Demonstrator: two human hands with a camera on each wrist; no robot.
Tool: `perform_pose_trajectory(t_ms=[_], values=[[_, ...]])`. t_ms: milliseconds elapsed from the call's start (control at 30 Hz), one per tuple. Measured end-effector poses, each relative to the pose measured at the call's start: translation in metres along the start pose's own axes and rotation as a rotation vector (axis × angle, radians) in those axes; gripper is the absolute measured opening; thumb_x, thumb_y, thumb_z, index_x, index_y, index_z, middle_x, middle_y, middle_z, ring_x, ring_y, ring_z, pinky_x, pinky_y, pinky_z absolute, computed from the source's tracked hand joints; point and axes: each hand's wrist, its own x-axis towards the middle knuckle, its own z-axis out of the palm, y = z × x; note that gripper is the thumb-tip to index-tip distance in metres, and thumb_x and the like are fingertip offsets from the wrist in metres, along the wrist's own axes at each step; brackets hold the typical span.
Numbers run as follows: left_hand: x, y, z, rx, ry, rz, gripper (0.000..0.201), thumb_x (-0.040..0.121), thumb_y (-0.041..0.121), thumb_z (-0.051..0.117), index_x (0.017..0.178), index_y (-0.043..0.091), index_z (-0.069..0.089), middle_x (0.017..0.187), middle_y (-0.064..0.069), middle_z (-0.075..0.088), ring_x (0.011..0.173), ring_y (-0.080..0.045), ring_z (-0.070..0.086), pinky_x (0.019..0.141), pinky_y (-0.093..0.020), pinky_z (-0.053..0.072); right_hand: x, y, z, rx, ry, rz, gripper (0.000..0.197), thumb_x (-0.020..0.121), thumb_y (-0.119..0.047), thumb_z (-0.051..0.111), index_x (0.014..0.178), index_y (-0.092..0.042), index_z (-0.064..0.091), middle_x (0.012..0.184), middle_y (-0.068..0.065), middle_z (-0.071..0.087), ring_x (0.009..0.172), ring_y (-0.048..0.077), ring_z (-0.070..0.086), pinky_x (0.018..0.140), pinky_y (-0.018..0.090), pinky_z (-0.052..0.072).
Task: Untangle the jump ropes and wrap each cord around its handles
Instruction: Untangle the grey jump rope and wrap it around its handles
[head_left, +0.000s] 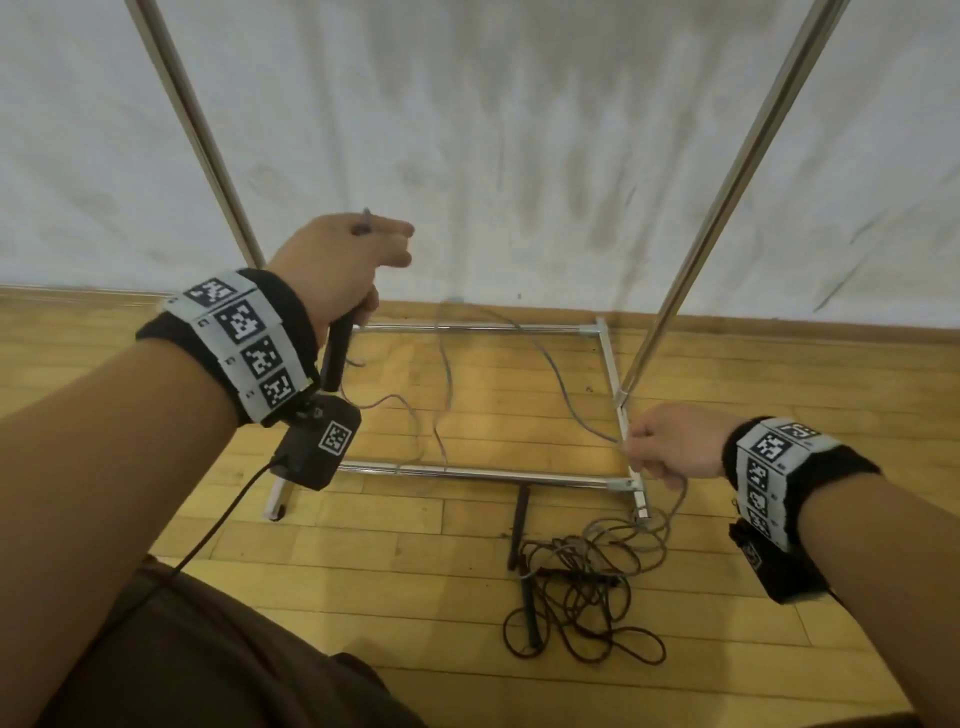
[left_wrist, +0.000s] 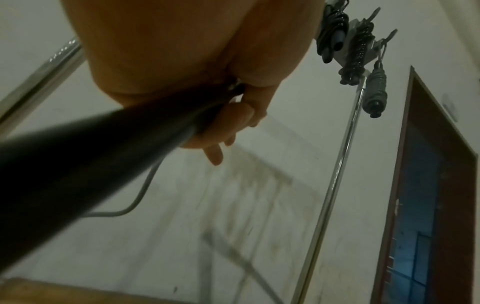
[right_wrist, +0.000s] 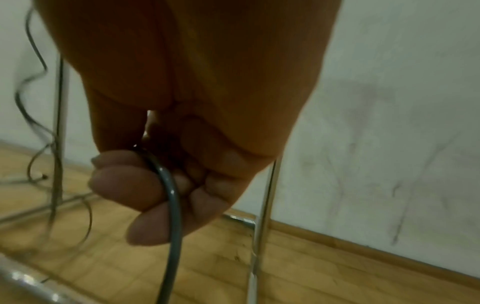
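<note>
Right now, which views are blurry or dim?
Head view: evenly lit, sharp, wide-angle bend in the steel rack poles. Left wrist view: dim, black rope handle smeared, out of focus. Right wrist view: palm of the right hand in shadow, thin grey cord sharp enough, floor soft.

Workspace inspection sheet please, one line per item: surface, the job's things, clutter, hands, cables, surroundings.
Surface: wooden floor, bare planks.
Job's things: grey cord strung between both hands; dark rope tangle with black handles on the floor.
Clutter: nothing seen.
Hands: left hand grips a black handle; right hand holds the grey cord.
Cables: black camera lead hanging from the left wrist.
Surroundings: metal rack frame; wrapped ropes hung on it; stained white wall; door.
</note>
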Motion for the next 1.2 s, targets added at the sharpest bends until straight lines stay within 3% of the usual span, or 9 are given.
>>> perform_pose_trajectory(t_ms=[167, 267, 367, 467, 600, 700, 833, 1033, 1200], values=[[-0.012, 0.001, 0.021, 0.097, -0.3, 0.068, 0.019, 0.096, 0.027, 0.069, 0.112, 0.029, 0.079, 0.112, 0.004, 0.081, 0.048, -0.012, 0.051, 0.044, -0.025, 0.047, -0.017, -0.053, -0.024, 0.103, 0.096, -0.214, 0.035, 0.104, -0.041, 0.051, 0.087, -0.018, 0.071, 0.061, -0.004, 0.061, 0.057, 0.013, 0.06, 0.072, 0.036, 0.056], [-0.025, 0.005, 0.039, 0.146, -0.494, 0.14, 0.022, 0.103, 0.017, 0.066, 0.12, 0.026, 0.075, 0.116, 0.009, 0.08, 0.049, -0.012, 0.051, 0.047, -0.026, 0.047, -0.036, -0.084, -0.035, 0.23, 0.148, -0.362, 0.034, 0.104, -0.037, 0.054, 0.083, -0.015, 0.07, 0.055, -0.008, 0.055, 0.054, 0.011, 0.057, 0.067, 0.031, 0.054], [-0.037, 0.009, 0.049, 0.165, -0.666, 0.18, 0.02, 0.102, 0.018, 0.067, 0.118, 0.027, 0.075, 0.087, 0.011, 0.08, 0.045, -0.01, 0.053, 0.047, -0.022, 0.046, -0.055, -0.101, -0.044, 0.357, 0.217, -0.478, 0.032, 0.104, -0.031, 0.056, 0.081, -0.013, 0.07, 0.053, -0.006, 0.054, 0.053, 0.013, 0.056, 0.062, 0.03, 0.052], [-0.047, 0.014, 0.055, 0.138, -0.743, 0.204, 0.01, 0.097, 0.033, 0.069, 0.1, 0.028, 0.078, 0.082, 0.006, 0.078, 0.044, -0.01, 0.052, 0.045, -0.021, 0.044, -0.064, -0.107, -0.05, 0.47, 0.283, -0.519, 0.031, 0.104, -0.025, 0.056, 0.08, -0.009, 0.069, 0.053, -0.002, 0.052, 0.051, 0.014, 0.051, 0.059, 0.03, 0.049], [-0.044, 0.025, 0.057, 0.007, -0.636, 0.257, 0.025, 0.098, 0.039, 0.069, 0.077, 0.025, 0.071, 0.059, 0.006, 0.053, 0.042, -0.012, 0.038, 0.041, -0.025, 0.031, -0.067, -0.108, -0.049, 0.594, 0.282, -0.576, 0.031, 0.104, -0.025, 0.055, 0.079, -0.011, 0.068, 0.057, 0.002, 0.05, 0.054, 0.017, 0.049, 0.058, 0.027, 0.05], [-0.038, 0.033, 0.048, -0.139, -0.539, 0.27, 0.026, 0.093, 0.039, 0.072, 0.072, 0.025, 0.069, 0.061, 0.003, 0.049, 0.044, -0.012, 0.034, 0.041, -0.023, 0.029, -0.064, -0.105, -0.047, 0.666, 0.269, -0.591, 0.026, 0.105, -0.02, 0.053, 0.087, -0.007, 0.068, 0.064, 0.003, 0.054, 0.06, 0.02, 0.053, 0.065, 0.034, 0.054], [-0.031, 0.039, 0.036, -0.289, -0.395, 0.278, 0.03, 0.099, 0.03, 0.067, 0.069, 0.026, 0.068, 0.065, 0.002, 0.049, 0.046, -0.012, 0.033, 0.041, -0.022, 0.03, -0.053, -0.091, -0.041, 0.654, 0.268, -0.565, 0.023, 0.105, -0.015, 0.053, 0.089, -0.006, 0.066, 0.065, 0.003, 0.057, 0.061, 0.019, 0.056, 0.066, 0.03, 0.056], [-0.02, 0.048, 0.011, -0.532, -0.133, 0.196, 0.032, 0.101, 0.026, 0.064, 0.069, 0.022, 0.063, 0.063, 0.004, 0.044, 0.047, -0.011, 0.03, 0.041, -0.024, 0.027, -0.028, -0.053, -0.022, 0.593, 0.201, -0.348, 0.02, 0.104, -0.014, 0.055, 0.091, -0.003, 0.065, 0.07, 0.008, 0.058, 0.062, 0.02, 0.058, 0.068, 0.035, 0.055], [-0.018, 0.046, 0.003, -0.483, 0.065, 0.126, 0.037, 0.102, 0.021, 0.062, 0.065, 0.022, 0.059, 0.061, 0.005, 0.043, 0.047, -0.009, 0.028, 0.041, -0.022, 0.025, -0.016, -0.021, -0.001, 0.446, 0.048, -0.151, 0.027, 0.105, -0.026, 0.054, 0.1, -0.004, 0.068, 0.079, 0.006, 0.067, 0.071, 0.015, 0.069, 0.071, 0.022, 0.06]])
